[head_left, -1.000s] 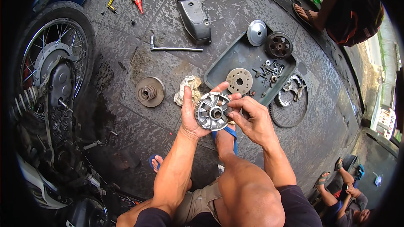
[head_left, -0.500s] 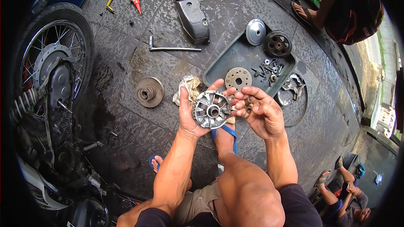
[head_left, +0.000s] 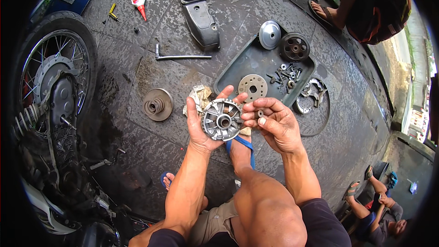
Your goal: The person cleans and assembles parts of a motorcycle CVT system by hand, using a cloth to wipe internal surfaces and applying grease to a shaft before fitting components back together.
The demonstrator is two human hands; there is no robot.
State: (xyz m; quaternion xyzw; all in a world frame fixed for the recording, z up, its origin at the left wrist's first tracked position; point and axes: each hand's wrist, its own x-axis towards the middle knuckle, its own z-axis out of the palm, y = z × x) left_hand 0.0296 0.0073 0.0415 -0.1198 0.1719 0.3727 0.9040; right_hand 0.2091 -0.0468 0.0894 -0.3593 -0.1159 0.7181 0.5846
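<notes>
My left hand (head_left: pixel 201 138) cradles a round silver variator body (head_left: pixel 215 131), its open ribbed side and central hub facing up. Close on its right, my right hand (head_left: pixel 284 130) pinches a small cylindrical roller (head_left: pixel 261 114) with a hole through it, between thumb and fingers. The fingertips of that hand reach the variator's right edge; whether they touch it I cannot tell. Crumpled paper or cloth (head_left: pixel 200 96) lies on the floor behind my left fingers. Left of it sits a pulley with a central shaft (head_left: pixel 156 105).
A grey tray (head_left: pixel 238 66) holds a holed disc (head_left: pixel 253 87), a silver disc (head_left: pixel 270 34), a dark clutch bell (head_left: pixel 295 47) and bolts. A belt (head_left: pixel 327 114), wrench (head_left: pixel 185 57), black cover (head_left: pixel 201 23) and glue bottle (head_left: pixel 138 1) lie around. The motorcycle wheel (head_left: pixel 89 64) stands left; people are at right.
The right hand's grip has turned, so the roller now shows end-on between thumb and fingers. Both hands and the variator sit slightly further left in view, as does the whole scene.
</notes>
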